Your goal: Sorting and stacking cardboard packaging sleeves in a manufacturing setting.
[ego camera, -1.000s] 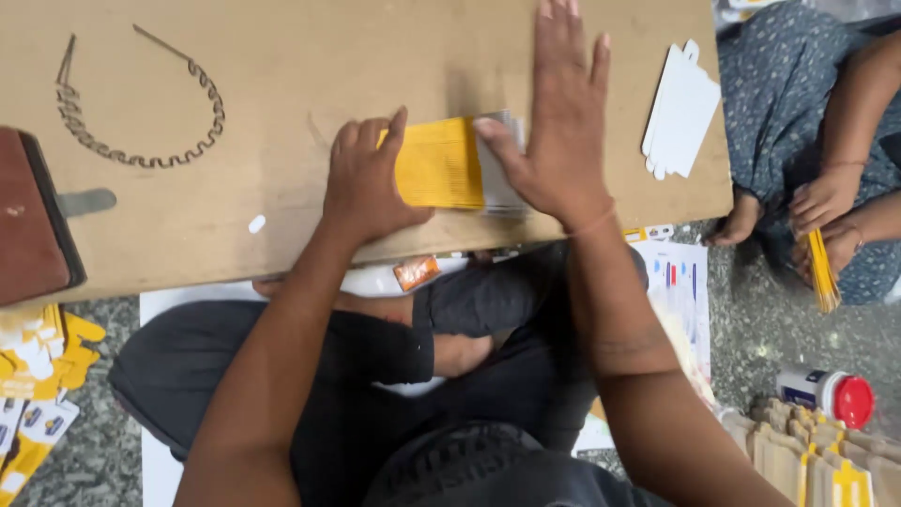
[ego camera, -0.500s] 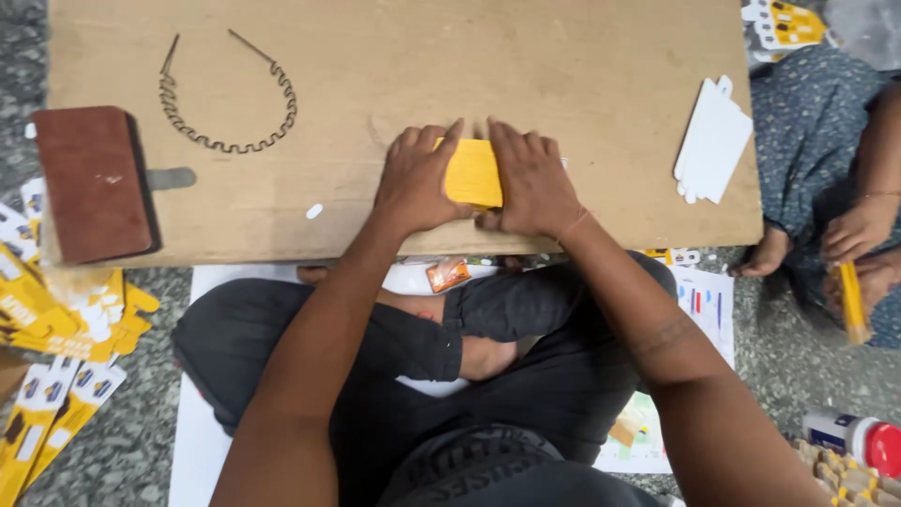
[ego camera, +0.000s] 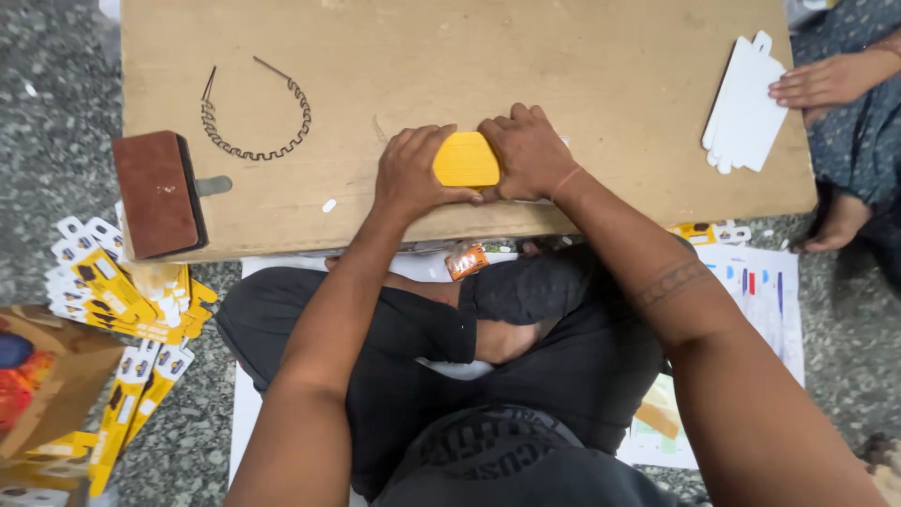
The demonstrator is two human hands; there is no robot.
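Hands press together on a folded yellow card lying flat near the front edge of the wooden board. The left hand clamps the card's left side with curled fingers and thumb; the right hand clasps its right side, palm down on the board. Left of the card lie a wavy metal hairband and, further left at the board's edge, a brown block. Far right of the card, a co-worker's hand rests on a stack of white cards. Below the board's left corner, yellow printed cards lie scattered on the floor.
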